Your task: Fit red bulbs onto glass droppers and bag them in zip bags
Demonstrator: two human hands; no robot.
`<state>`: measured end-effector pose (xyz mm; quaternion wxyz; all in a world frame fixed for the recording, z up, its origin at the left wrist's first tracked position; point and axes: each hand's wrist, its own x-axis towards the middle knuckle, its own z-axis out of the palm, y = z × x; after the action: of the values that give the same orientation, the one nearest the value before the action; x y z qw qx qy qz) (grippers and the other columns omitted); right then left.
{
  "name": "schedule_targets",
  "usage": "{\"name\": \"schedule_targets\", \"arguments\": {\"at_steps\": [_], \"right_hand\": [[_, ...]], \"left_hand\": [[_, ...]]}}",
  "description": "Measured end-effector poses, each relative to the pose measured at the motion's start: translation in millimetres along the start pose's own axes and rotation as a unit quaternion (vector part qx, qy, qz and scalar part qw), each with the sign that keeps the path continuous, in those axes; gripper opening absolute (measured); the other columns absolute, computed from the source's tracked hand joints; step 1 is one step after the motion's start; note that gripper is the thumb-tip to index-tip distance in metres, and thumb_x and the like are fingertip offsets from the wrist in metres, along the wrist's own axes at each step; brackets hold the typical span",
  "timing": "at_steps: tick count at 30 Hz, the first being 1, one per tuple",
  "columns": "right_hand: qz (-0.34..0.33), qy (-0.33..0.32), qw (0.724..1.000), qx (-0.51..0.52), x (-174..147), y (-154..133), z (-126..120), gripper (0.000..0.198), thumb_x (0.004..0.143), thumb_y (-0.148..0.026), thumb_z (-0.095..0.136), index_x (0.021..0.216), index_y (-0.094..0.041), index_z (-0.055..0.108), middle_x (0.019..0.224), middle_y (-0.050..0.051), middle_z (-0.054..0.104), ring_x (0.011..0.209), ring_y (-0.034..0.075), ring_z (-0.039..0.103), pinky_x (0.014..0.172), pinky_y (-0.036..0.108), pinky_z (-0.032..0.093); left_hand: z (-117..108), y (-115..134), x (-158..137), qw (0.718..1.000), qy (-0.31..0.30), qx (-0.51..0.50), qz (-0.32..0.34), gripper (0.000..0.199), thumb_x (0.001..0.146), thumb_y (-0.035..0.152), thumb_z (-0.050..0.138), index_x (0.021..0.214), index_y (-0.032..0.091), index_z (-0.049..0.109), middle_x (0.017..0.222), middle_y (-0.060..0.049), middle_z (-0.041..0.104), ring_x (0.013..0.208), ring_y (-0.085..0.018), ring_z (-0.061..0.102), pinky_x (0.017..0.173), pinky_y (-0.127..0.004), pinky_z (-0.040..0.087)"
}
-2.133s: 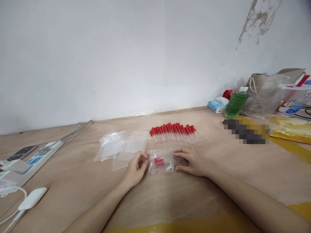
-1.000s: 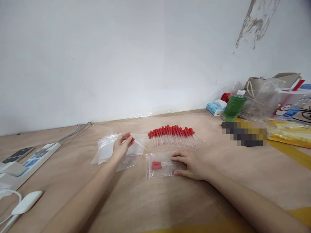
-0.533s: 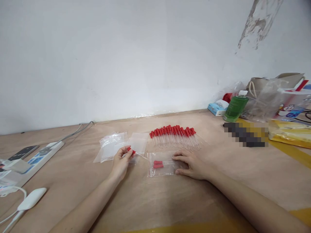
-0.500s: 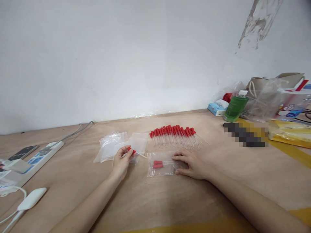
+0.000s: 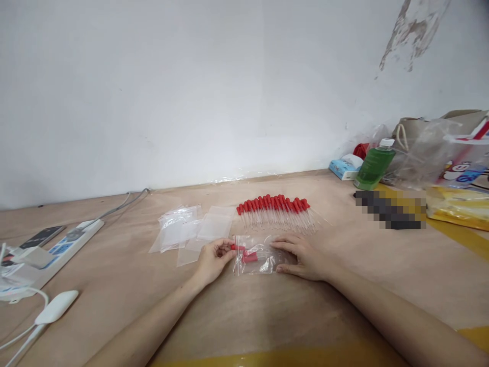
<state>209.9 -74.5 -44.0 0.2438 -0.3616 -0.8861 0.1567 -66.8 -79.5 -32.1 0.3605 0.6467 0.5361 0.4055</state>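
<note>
A clear zip bag (image 5: pixel 266 265) lies flat on the table with its red-lined mouth toward the left. Inside it are droppers with red bulbs (image 5: pixel 250 257). My left hand (image 5: pixel 214 261) pinches another dropper (image 5: pixel 234 247) by its red bulb at the bag's mouth, its stem reaching into the bag. My right hand (image 5: pixel 300 256) holds the bag's right end, thumb at the near edge and fingers at the far edge. Just beyond the bag, a row of several red-bulbed droppers (image 5: pixel 273 209) lies side by side, tips toward me.
Left of the row are loose clear bags (image 5: pixel 178 229). A power strip (image 5: pixel 57 255), a phone (image 5: pixel 44 237) and a white plug with cable (image 5: pixel 57 307) lie far left. At the right stand a green bottle (image 5: pixel 374 165), a tissue pack (image 5: pixel 345 168) and a yellow package (image 5: pixel 456 206).
My left hand has moved right with the dropper, bringing it from over the loose bags into the zip bag's mouth. My right hand stays at the bag's right end.
</note>
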Motion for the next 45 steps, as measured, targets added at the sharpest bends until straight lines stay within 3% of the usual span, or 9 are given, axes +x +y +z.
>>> {"name": "schedule_targets", "arguments": {"at_steps": [4,9,16,22,28,32,35,41,45], "right_hand": [[-0.016,0.007,1.0,0.0,1,1,2,0.057,0.073,-0.054,0.055,0.12,-0.023,0.051,0.119,0.009,0.053,0.11,0.023,0.046,0.093,0.04,0.036],[-0.025,0.016,1.0,-0.004,1,3,4,0.052,0.075,-0.051,0.054,0.119,-0.023,0.052,0.12,0.009,0.051,0.11,0.023,0.046,0.093,0.039,0.037],[-0.009,0.016,1.0,-0.015,-2,8,-5,0.053,0.072,-0.053,0.057,0.116,-0.024,0.054,0.117,0.009,0.052,0.108,0.024,0.046,0.092,0.042,0.035],[0.001,-0.004,1.0,-0.02,-3,8,-7,0.054,0.072,-0.055,0.056,0.116,-0.023,0.055,0.115,0.009,0.053,0.106,0.024,0.047,0.09,0.041,0.036],[-0.001,0.013,1.0,-0.027,1,3,0,0.052,0.074,-0.054,0.053,0.116,-0.023,0.055,0.116,0.009,0.054,0.108,0.024,0.047,0.092,0.041,0.035],[-0.004,-0.008,1.0,-0.02,2,4,-1,0.053,0.075,-0.054,0.051,0.119,-0.024,0.052,0.12,0.008,0.052,0.111,0.025,0.044,0.094,0.043,0.033],[0.004,-0.033,0.999,-0.01,-1,6,-6,0.059,0.074,-0.056,0.052,0.124,-0.025,0.048,0.124,0.008,0.049,0.114,0.025,0.042,0.095,0.043,0.033],[0.008,-0.042,0.999,-0.011,-2,6,-10,0.061,0.072,-0.058,0.053,0.123,-0.024,0.049,0.125,0.008,0.049,0.116,0.025,0.041,0.097,0.042,0.032],[0.001,-0.035,0.999,-0.023,-2,5,-8,0.056,0.074,-0.056,0.051,0.12,-0.023,0.052,0.123,0.008,0.05,0.113,0.025,0.042,0.096,0.041,0.033]], "left_hand": [[8,0,1,0.998,0.014,0.035,0.044,0.019,0.069,0.028,0.06,0.084,0.021,0.07,0.085,-0.004,0.059,0.075,-0.016,0.057,0.066,-0.027,0.046],[14,-2,-3,0.992,0.0,0.112,0.061,0.027,0.076,0.026,0.053,0.1,0.02,0.064,0.08,-0.002,0.062,0.073,-0.015,0.057,0.067,-0.028,0.046],[13,-2,-11,0.961,0.042,0.237,0.137,0.022,0.066,0.036,0.067,0.084,0.022,0.064,0.106,-0.006,0.057,0.101,-0.023,0.05,0.087,-0.04,0.038],[11,-2,-15,0.935,0.009,0.323,0.145,0.035,0.063,0.042,0.069,0.096,0.031,0.066,0.125,-0.005,0.048,0.114,-0.03,0.039,0.094,-0.05,0.028],[11,1,-22,0.915,-0.054,0.384,0.113,0.033,0.079,0.03,0.054,0.112,0.037,0.057,0.143,-0.002,0.022,0.129,-0.033,0.016,0.097,-0.057,0.015],[10,8,-25,0.898,-0.109,0.418,0.087,0.046,0.085,0.025,0.042,0.129,0.037,0.037,0.147,-0.003,0.0,0.131,-0.034,-0.003,0.097,-0.061,0.006],[9,10,-23,0.888,-0.137,0.432,0.075,0.052,0.086,0.023,0.038,0.134,0.038,0.024,0.146,-0.004,-0.006,0.131,-0.034,-0.008,0.097,-0.061,0.002],[4,7,-22,0.89,-0.131,0.432,0.066,0.056,0.08,0.017,0.039,0.13,0.041,0.032,0.147,-0.001,-0.002,0.131,-0.034,-0.007,0.096,-0.062,0.0],[-8,11,-14,0.921,-0.038,0.384,0.055,0.045,0.071,0.012,0.045,0.107,0.033,0.061,0.141,-0.002,0.028,0.13,-0.032,0.016,0.098,-0.058,0.011]]}}
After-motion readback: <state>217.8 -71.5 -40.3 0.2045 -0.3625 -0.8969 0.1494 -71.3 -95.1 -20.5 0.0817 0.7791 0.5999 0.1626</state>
